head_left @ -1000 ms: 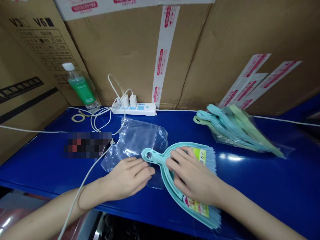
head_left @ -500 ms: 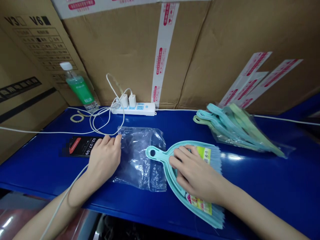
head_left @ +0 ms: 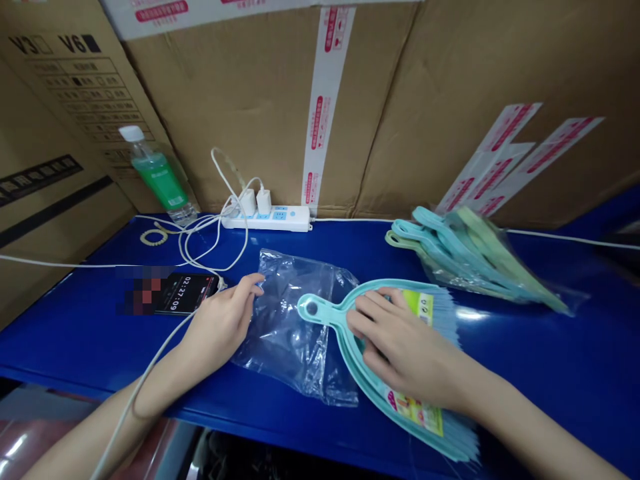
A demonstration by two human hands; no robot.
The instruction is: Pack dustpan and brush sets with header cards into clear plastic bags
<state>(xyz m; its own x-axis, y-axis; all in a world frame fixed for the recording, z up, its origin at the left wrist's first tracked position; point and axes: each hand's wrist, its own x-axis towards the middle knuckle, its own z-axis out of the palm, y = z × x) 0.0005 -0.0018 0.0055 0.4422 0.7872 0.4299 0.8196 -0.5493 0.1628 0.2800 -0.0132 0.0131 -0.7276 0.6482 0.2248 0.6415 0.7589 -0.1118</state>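
Observation:
My right hand [head_left: 400, 340] grips a light-blue dustpan and brush set [head_left: 350, 333] from above, with its fingers curled over the middle. The pale bristles point right, and a yellow-green label shows on both sides of the hand. A clear plastic bag [head_left: 290, 333] lies flat to the left, and the set's handle, with a hole at its end, overlaps the bag's right part. At the bag's left edge is my left hand [head_left: 223, 327], fingers bent and closed on the film; the fingertips are partly hidden.
Bagged blue and green dustpan sets [head_left: 465, 253] lie at the back right of the blue table [head_left: 530, 373]. A phone [head_left: 185, 293], white cables, a power strip [head_left: 275, 219], a beaded bracelet [head_left: 153, 237] and a bottle [head_left: 163, 177] are on the left. Cardboard boxes [head_left: 260, 107] stand behind.
My left hand has moved right, shifting the plastic bag right and turning it slightly. The dustpan and brush set has moved a little right with my right hand. More of the phone's right end shows.

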